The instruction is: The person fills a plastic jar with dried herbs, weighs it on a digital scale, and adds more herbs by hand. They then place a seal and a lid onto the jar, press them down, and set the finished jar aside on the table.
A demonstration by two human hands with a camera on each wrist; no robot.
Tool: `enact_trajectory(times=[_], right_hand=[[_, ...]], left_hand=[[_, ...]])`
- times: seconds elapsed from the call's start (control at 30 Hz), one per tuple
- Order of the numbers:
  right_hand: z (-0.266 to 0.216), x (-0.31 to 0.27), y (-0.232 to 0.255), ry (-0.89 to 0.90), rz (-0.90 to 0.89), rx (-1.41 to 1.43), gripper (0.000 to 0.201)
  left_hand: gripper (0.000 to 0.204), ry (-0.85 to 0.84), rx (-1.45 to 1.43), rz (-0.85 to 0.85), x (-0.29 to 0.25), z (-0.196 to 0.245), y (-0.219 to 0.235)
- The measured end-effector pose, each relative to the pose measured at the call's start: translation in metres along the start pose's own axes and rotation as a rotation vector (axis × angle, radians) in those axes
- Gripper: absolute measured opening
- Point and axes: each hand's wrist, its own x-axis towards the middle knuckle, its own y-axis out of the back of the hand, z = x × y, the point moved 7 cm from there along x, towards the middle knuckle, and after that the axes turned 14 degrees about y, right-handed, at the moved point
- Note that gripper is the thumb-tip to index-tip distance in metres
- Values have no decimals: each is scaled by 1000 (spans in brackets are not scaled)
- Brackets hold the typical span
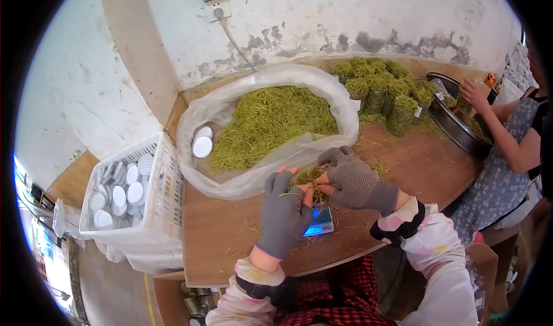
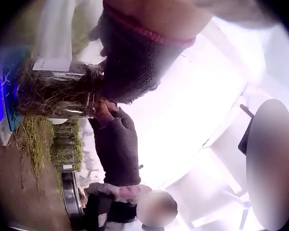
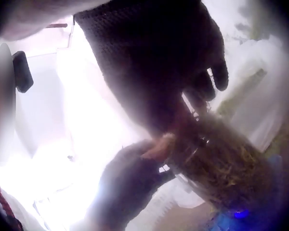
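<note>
A clear jar point(image 2: 58, 94) packed with dried green herb stands on a small digital scale point(image 1: 318, 222) with a lit blue display. My left hand point(image 1: 282, 210), in a grey fingerless glove, holds the jar around its mouth from the left, thumb at the rim. From the right, my gloved right hand point(image 1: 354, 182) pinches the herb strands point(image 1: 308, 176) at the opening. Both thumbs meet close together over the mouth. In the head view the hands hide most of the jar. A white label point(image 2: 52, 64) shows on its side in the left wrist view.
A large plastic bag point(image 1: 340, 104) holds a heap of loose herb point(image 1: 282, 115) and white lids point(image 1: 202, 147). Several filled jars point(image 1: 400, 118) stand behind. A white basket point(image 1: 167, 193) of lidded tins is at left. Another person point(image 1: 495, 153) works at right beside a round metal pan point(image 1: 455, 127).
</note>
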Motion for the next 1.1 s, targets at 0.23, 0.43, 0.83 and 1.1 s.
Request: enact_trajectory(times=[0.23, 0.43, 0.83, 1.1], right_hand=[[13, 4, -18, -66, -77, -66, 23], [14, -25, -6, -31, 165, 103, 23], [61, -102, -68, -371, -446, 364, 28], [6, -92, -39, -167, -72, 69, 20]], left_hand=[[13, -1, 104, -137, 10, -8, -12], [16, 28, 82, -107, 9, -13, -10], [53, 288, -272, 64, -20, -41, 42], [49, 497, -264, 75, -70, -117, 68]])
